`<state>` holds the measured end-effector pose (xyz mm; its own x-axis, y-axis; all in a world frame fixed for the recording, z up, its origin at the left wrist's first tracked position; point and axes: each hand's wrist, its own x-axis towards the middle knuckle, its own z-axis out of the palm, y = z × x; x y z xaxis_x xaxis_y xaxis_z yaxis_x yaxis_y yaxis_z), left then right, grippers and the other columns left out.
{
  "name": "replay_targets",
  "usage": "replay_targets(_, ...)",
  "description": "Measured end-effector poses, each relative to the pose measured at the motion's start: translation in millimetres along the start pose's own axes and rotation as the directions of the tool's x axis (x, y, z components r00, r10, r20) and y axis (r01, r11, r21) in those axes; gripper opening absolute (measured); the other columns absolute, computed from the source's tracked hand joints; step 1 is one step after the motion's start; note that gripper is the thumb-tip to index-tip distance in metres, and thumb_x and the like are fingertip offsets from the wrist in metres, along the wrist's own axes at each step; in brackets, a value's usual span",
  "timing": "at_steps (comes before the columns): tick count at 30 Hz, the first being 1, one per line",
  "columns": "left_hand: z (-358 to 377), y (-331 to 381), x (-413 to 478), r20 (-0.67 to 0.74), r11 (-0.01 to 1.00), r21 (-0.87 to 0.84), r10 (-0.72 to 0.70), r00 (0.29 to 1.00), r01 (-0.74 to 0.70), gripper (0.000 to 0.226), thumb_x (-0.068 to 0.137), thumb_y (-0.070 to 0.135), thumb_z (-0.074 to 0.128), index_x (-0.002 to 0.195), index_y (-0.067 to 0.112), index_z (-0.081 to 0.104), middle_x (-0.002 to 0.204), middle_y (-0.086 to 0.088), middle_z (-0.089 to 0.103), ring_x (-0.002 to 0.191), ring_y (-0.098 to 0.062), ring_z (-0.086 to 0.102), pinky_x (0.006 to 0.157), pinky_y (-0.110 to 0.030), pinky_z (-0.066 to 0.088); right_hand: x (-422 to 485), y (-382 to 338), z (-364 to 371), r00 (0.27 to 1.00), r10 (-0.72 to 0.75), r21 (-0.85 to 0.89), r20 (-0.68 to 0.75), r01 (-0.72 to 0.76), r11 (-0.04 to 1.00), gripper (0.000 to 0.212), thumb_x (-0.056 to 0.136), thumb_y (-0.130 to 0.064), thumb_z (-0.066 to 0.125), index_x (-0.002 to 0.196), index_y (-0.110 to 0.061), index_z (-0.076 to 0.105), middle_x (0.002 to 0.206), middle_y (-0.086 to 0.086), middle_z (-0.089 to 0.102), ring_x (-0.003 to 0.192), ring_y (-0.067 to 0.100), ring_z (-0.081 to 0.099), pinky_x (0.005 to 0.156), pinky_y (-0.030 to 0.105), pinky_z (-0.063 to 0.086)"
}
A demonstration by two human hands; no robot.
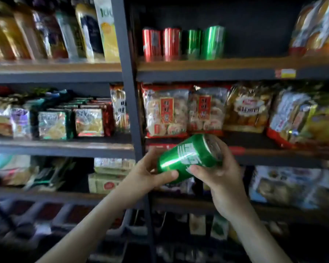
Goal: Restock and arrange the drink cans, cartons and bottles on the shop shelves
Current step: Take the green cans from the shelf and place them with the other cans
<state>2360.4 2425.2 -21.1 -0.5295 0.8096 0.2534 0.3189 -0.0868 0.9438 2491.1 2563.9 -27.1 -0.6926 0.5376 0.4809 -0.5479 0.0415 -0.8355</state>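
Nearest: both forearms rise from the bottom edge, bare.

Left hand point(148, 172): fingers and thumb curled round the lower end of a glossy green aluminium drink can point(186, 158).

Right hand point(221, 177): holds the same can at its upper end, thumb on the side wall, fingers wrapped over the silver top rim.

The can is smooth and cylindrical with white lettering. It is held in the air, tilted, with its top end up and to the right. It sits just right of the dark grey metal upright point(128, 76), level with the front edge of the middle shelf, and touches no shelf.

Behind the can, on the middle shelf: crinkled clear plastic cracker bags with red labels point(165, 111), standing side by side and packed tight.

To the left of the upright: small foil noodle packets point(88, 122) in rows.

Further up, on the wooden shelf board with a grey metal lip point(235, 66): two red cans point(160, 44) and two green cans point(203, 43) stand upright in a row, close together.

A bare stretch of board lies to the right of the green pair, reaching as far as a clear-wrapped pack of orange items point(315, 25), which is blurred.

A yellow and red price tag point(285, 73) is on the lip.

Top left: tall bottles point(46, 33) and a yellow-white juice carton point(106, 29), standing shoulder to shoulder.
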Motion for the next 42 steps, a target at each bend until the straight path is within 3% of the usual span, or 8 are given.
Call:
replay_targets(7,8.9,-38.0,-77.2,0.090,0.844,0.524,0.076,0.993,-0.112,0.075,0.070,0.062,0.069,0.132,0.050,0.030,0.130,0.016,0.055,0.116,0.003,0.052,0.086,-0.003,0.039,-80.3,28.2,17.8,0.987,0.032,-0.459,0.160,0.046,0.887,0.064,0.071,-0.029,0.081,0.127,-0.036,0.051,0.127,-0.017,0.052,0.124,0.008,0.051,0.101,0.034,0.047)
replay_targets(13,5.5,-46.9,-95.4,0.027,0.842,0.505,0.206,0.978,-0.191,0.073,0.065,0.057,0.065,0.127,0.053,0.026,0.115,0.035,0.046,0.113,0.006,0.048,0.086,0.000,0.039,-91.0,39.0,27.1,0.936,-0.084,-0.567,0.342,0.277,0.776,0.065,0.081,-0.028,0.074,0.138,-0.036,0.044,0.140,-0.018,0.041,0.135,0.007,0.039,0.107,0.021,0.036)
replay_targets(18,-7.3,-57.7,-102.1,0.009,0.852,0.485,0.222,0.975,-0.199,0.081,0.068,0.057,0.067,0.135,0.036,0.027,0.123,0.017,0.050,0.115,0.008,0.045,0.090,0.002,0.036,-91.4,42.9,39.3,0.925,-0.086,-0.598,0.371,0.309,0.740,0.062,0.081,-0.033,0.073,0.136,-0.033,0.045,0.139,-0.016,0.040,0.135,0.007,0.039,0.108,0.020,0.035)
replay_targets(22,-15.7,-62.3,-104.6,0.003,0.896,0.411,0.185,0.983,-0.169,0.075,0.068,0.051,0.071,0.131,0.038,0.034,0.117,0.027,0.053,0.109,0.019,0.050,0.086,-0.001,0.039,-93.3,50.4,47.8,0.942,-0.067,-0.615,0.329,0.268,0.742,0.061,0.082,-0.042,0.070,0.137,-0.034,0.043,0.139,-0.024,0.040,0.135,0.004,0.039,0.109,0.020,0.035)
replay_targets(27,-20.4,-50.5,-99.4,-0.021,0.972,-0.116,-0.210,0.977,0.206,0.062,0.061,0.050,0.078,0.110,0.016,0.062,0.101,0.000,0.074,0.096,-0.016,0.070,0.082,-0.035,0.058,-95.7,54.3,47.3,0.962,-0.020,-0.656,0.274,0.202,0.728,0.057,0.089,-0.053,0.057,0.142,-0.048,0.036,0.149,-0.021,0.032,0.143,0.005,0.025,0.113,0.015,0.024)
replay_targets(31,-26.2,-39.2,-84.5,0.187,0.622,-0.535,-0.573,0.798,0.572,0.060,0.074,0.051,0.070,0.118,0.012,0.059,0.104,-0.012,0.073,0.092,-0.026,0.071,0.078,-0.039,0.059,-102.8,51.1,42.7,0.919,0.163,-0.665,0.359,0.130,0.736,0.081,0.079,-0.053,0.070,0.146,-0.050,0.023,0.155,-0.027,0.020,0.146,0.001,0.016,0.116,0.019,0.021)
replay_targets(37,-23.0,-32.5,-80.6,0.346,0.574,-0.393,-0.632,0.694,0.719,0.049,0.071,0.055,0.065,0.097,0.014,0.068,0.084,-0.007,0.074,0.072,-0.019,0.071,0.067,-0.032,0.059,-102.4,53.7,51.6,0.923,0.104,-0.740,0.371,0.226,0.634,0.086,0.078,-0.034,0.075,0.145,-0.045,0.022,0.152,-0.037,0.012,0.146,-0.002,0.014,0.115,0.015,0.020)
replay_targets(42,-25.3,-34.1,-80.6,0.355,0.692,-0.135,-0.635,0.687,0.709,0.073,0.080,0.075,0.043,0.115,0.015,0.066,0.112,-0.011,0.071,0.107,-0.026,0.065,0.103,-0.044,0.046,-103.5,53.4,50.2,0.940,0.016,-0.770,0.341,0.270,0.578,0.083,0.075,-0.044,0.078,0.143,-0.031,0.032,0.148,-0.032,0.027,0.140,-0.002,0.030,0.111,0.016,0.031)
